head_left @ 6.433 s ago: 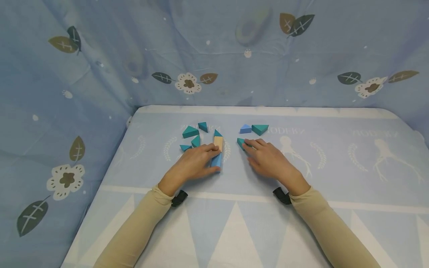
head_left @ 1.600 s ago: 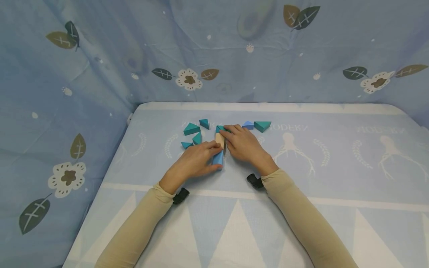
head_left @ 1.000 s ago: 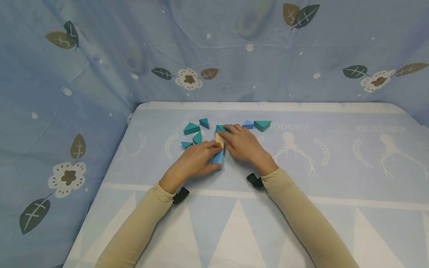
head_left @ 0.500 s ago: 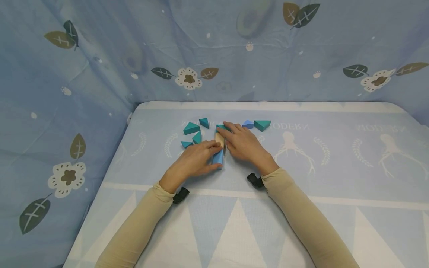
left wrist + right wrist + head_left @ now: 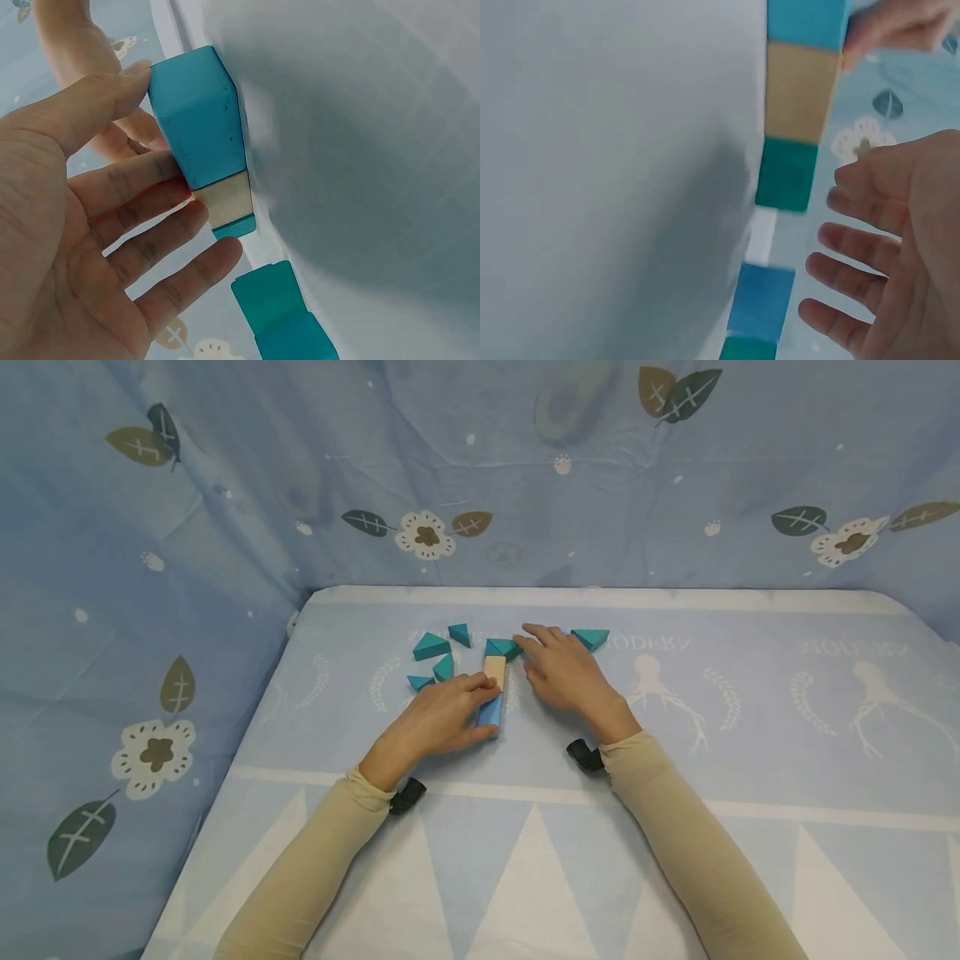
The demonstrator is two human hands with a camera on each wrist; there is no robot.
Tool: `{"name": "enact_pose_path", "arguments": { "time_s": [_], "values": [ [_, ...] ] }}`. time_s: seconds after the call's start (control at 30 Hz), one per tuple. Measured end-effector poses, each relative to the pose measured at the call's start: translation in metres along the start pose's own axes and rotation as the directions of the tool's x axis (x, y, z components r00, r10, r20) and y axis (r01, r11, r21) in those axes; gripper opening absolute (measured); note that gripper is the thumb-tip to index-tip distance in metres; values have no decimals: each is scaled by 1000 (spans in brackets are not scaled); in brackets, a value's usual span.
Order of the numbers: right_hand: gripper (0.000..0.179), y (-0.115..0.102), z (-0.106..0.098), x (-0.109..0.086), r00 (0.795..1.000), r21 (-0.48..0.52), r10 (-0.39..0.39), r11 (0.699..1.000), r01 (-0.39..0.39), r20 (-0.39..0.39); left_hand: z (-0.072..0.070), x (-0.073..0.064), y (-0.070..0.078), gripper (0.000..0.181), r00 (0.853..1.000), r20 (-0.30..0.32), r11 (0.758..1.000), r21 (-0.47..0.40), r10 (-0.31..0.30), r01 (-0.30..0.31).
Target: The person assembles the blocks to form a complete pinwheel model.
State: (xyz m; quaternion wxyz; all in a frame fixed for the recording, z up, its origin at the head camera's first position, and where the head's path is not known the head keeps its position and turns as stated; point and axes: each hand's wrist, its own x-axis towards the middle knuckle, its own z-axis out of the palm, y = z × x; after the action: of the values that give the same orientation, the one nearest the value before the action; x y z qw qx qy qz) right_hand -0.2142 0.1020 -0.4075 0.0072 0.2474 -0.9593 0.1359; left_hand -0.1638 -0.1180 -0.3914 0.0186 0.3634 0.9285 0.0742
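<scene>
On the mat, a row of blocks runs away from the person: a light blue block [image 5: 490, 713] nearest, a plain wooden block [image 5: 495, 668], then a dark teal triangular block [image 5: 492, 647] and a green triangular block [image 5: 510, 648] together at the far end. My left hand [image 5: 442, 718] pinches the blue block [image 5: 199, 120] between thumb and forefinger, the other fingers spread along the row's left side. My right hand [image 5: 567, 675] hovers right of the far end, fingers loosely bent and apart from the green triangle [image 5: 787, 174] in the right wrist view.
Loose triangular blocks lie left of the row, among them a green one [image 5: 431, 647] and a teal one [image 5: 460, 634]. Beyond the right hand sit another green triangle [image 5: 592, 639] and a blue triangle [image 5: 761, 300], mostly hidden in the head view. A patterned cloth [image 5: 600, 527] hangs behind.
The right hand brought a green triangle from the right to the teal one at the row's far end, let go of it and drew back rightward. My left hand has held its place.
</scene>
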Motion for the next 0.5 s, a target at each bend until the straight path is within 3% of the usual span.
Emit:
{"name": "enact_pose_path", "arguments": {
  "time_s": [0.23,0.5],
  "values": [
    [47,17,-6,-3,998,-12,45,999,-45,36,0,0,1,58,1000,0,1000,0,1,-1],
    [42,14,-6,-4,999,-19,29,999,-29,31,-1,0,1,58,1000,5,1000,3,-7,7]
  ]
}}
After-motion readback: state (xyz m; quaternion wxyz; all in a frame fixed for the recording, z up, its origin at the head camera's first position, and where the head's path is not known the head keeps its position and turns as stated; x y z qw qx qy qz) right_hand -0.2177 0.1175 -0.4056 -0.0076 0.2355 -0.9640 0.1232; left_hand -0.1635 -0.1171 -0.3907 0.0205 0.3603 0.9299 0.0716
